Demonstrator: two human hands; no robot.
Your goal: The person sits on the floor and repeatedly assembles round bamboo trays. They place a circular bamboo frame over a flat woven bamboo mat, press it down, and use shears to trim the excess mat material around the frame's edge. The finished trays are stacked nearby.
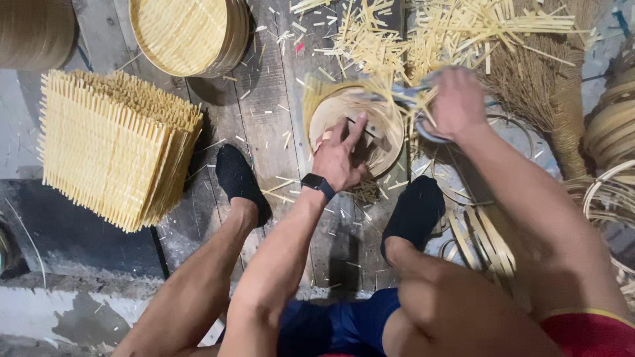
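Note:
A round bamboo basket with a woven mat pressed into it sits on the wooden floor between my feet. My left hand, with a dark smartwatch on the wrist, presses down inside it with fingers spread. My right hand grips large metal shears at the basket's far right rim, where loose bamboo strip ends stick out. The shear blades are blurred.
A stack of square woven bamboo mats lies at left. Stacked round baskets stand at the back. Cut bamboo slivers litter the floor ahead. A straw broom and bamboo hoops are at right.

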